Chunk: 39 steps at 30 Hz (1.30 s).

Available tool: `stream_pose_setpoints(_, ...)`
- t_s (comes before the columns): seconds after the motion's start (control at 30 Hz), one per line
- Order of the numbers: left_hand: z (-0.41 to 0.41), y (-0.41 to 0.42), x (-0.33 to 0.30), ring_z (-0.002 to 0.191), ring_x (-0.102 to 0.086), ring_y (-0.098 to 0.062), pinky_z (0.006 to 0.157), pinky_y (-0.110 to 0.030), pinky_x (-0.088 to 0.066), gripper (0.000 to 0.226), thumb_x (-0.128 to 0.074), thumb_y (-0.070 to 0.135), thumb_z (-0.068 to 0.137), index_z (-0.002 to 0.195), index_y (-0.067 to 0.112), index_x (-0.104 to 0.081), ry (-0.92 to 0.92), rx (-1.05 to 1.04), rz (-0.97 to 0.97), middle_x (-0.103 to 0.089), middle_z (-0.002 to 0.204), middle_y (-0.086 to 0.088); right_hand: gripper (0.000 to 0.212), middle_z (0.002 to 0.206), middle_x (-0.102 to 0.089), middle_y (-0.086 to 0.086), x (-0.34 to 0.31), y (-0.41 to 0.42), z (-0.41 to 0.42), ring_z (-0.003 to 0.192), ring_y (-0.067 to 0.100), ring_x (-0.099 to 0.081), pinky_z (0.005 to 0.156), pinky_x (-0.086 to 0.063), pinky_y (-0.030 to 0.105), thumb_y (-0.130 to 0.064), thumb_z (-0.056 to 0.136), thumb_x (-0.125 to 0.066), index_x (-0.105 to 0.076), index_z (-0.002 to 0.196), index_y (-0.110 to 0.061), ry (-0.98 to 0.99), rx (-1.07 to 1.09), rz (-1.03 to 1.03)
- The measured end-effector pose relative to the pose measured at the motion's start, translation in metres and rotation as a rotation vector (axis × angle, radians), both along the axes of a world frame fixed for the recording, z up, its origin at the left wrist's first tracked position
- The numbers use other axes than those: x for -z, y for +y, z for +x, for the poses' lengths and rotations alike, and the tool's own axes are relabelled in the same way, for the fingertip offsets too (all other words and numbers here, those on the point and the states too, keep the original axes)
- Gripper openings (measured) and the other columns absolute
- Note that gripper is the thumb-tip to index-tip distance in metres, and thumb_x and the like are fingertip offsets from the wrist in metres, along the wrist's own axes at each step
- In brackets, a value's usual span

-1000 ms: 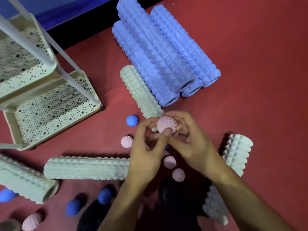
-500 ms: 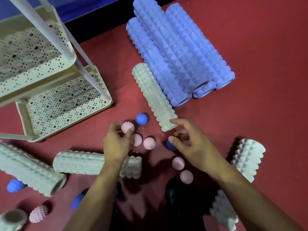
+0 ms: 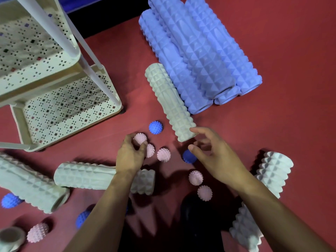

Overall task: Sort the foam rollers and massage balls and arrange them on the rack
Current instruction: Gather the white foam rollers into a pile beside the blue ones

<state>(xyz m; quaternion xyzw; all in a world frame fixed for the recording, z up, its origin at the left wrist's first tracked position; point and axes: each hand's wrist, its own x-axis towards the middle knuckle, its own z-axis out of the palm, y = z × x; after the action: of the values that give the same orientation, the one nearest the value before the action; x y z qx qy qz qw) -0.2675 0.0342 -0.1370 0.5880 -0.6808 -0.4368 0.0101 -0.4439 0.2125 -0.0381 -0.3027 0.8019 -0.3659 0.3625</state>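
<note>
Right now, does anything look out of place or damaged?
Nothing looks damaged. Sorting is unfinished: one grey-green roller lies against the blue roller stack, blue and pink spiky balls lie mixed on the red floor, and the rack shelves hold nothing.

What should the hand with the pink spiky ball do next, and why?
Probably set that pink ball down beside the two pink balls next to it. The left hand grips it just above the red floor, right by them, so the pinks seem to be gathered into one group. The rack holds no balls or rollers yet.
</note>
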Motion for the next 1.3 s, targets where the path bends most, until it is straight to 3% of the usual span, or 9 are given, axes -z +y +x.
stream_pose_setpoints(0.13, -0.003, 0.007, -0.007, 0.119, -0.059, -0.027, 0.108, -0.039, -0.045, 0.048, -0.072, 0.036, 0.094, 0.136, 0.018, -0.058, 0.066, -0.035, -0.114, -0.060, 0.129, -0.008, 0.042, 0.118, -0.062, -0.014, 0.002, 0.001, -0.002, 0.105, -0.009, -0.059, 0.083, -0.040, 0.001, -0.024, 0.096, -0.070, -0.059, 0.135, -0.034, 0.012, -0.003, -0.002)
stream_pose_setpoints(0.27, -0.021, 0.026, -0.031, 0.109, -0.062, -0.018, 0.097, -0.021, -0.048, 0.034, -0.069, 0.033, 0.097, 0.128, 0.021, -0.063, 0.249, -0.049, -0.203, -0.059, 0.120, 0.002, 0.041, 0.126, -0.062, -0.017, 0.011, 0.003, -0.004, 0.116, -0.011, -0.056, 0.095, -0.040, 0.004, -0.030, 0.096, -0.070, -0.058, 0.135, -0.034, 0.058, 0.009, 0.008)
stream_pose_setpoints(0.47, -0.057, 0.053, -0.031, 0.110, -0.062, -0.004, 0.100, -0.029, -0.050, 0.039, -0.070, 0.040, 0.097, 0.131, 0.024, -0.061, 0.364, -0.029, -0.035, -0.064, 0.124, 0.015, 0.040, 0.130, -0.063, -0.014, 0.039, -0.009, -0.021, 0.117, 0.001, -0.060, 0.103, -0.048, 0.028, -0.037, 0.094, -0.071, -0.060, 0.132, -0.033, 0.110, 0.096, 0.042)
stream_pose_setpoints(0.6, -0.086, 0.057, -0.016, 0.093, -0.062, 0.018, 0.089, -0.012, -0.048, 0.031, -0.071, 0.033, 0.097, 0.123, 0.028, -0.055, 0.407, -0.104, 0.188, -0.066, 0.105, 0.024, 0.035, 0.119, -0.069, -0.013, 0.061, -0.030, -0.034, 0.106, -0.002, -0.065, 0.092, -0.055, 0.028, -0.040, 0.094, -0.067, -0.059, 0.127, -0.032, 0.022, 0.129, 0.080)
stream_pose_setpoints(0.7, -0.106, 0.056, -0.003, 0.090, -0.072, 0.004, 0.083, -0.015, -0.053, 0.024, -0.068, 0.027, 0.100, 0.121, 0.016, -0.067, 0.464, -0.189, 0.324, -0.077, 0.102, 0.010, 0.033, 0.107, -0.069, -0.018, 0.077, -0.044, -0.040, 0.090, -0.016, -0.063, 0.075, -0.047, 0.004, -0.036, 0.097, -0.067, -0.058, 0.127, -0.027, -0.111, 0.135, 0.133)
stream_pose_setpoints(0.87, -0.118, 0.059, 0.010, 0.095, -0.077, -0.012, 0.085, -0.026, -0.057, 0.025, -0.069, 0.031, 0.099, 0.117, 0.014, -0.072, 0.476, -0.333, 0.455, -0.080, 0.102, 0.002, 0.051, 0.120, -0.070, -0.012, 0.090, -0.053, -0.041, 0.104, 0.001, -0.068, 0.092, -0.055, 0.026, -0.040, 0.097, -0.066, -0.053, 0.145, -0.027, -0.183, 0.177, 0.110)
stream_pose_setpoints(1.07, -0.100, 0.070, -0.004, 0.097, -0.073, -0.032, 0.085, -0.041, -0.057, 0.029, -0.064, 0.026, 0.102, 0.126, 0.009, -0.068, 0.745, -0.439, 0.483, -0.077, 0.111, -0.015, 0.043, 0.127, -0.067, -0.012, 0.061, -0.048, -0.022, 0.111, 0.002, -0.066, 0.097, -0.054, 0.027, -0.038, 0.097, -0.066, -0.054, 0.138, -0.032, -0.239, 0.199, 0.007)
stream_pose_setpoints(1.2, -0.093, 0.078, -0.029, 0.095, -0.065, -0.017, 0.085, -0.030, -0.053, 0.036, -0.065, 0.014, 0.101, 0.136, 0.005, -0.059, 0.826, -0.436, 0.372, -0.069, 0.112, -0.011, 0.039, 0.121, -0.064, -0.016, 0.037, -0.046, -0.012, 0.101, -0.011, -0.062, 0.085, -0.049, 0.011, -0.038, 0.097, -0.067, -0.050, 0.131, -0.032, -0.271, 0.231, -0.091)
stream_pose_setpoints(1.3, -0.090, 0.079, -0.055, 0.109, -0.068, -0.010, 0.094, -0.023, -0.052, 0.043, -0.063, 0.000, 0.100, 0.142, 0.003, -0.054, 0.841, -0.315, 0.248, -0.071, 0.124, -0.009, 0.056, 0.119, -0.067, -0.010, 0.018, -0.045, -0.013, 0.102, -0.001, -0.069, 0.086, -0.054, 0.022, -0.039, 0.091, -0.073, -0.042, 0.137, -0.029, -0.313, 0.277, -0.206)
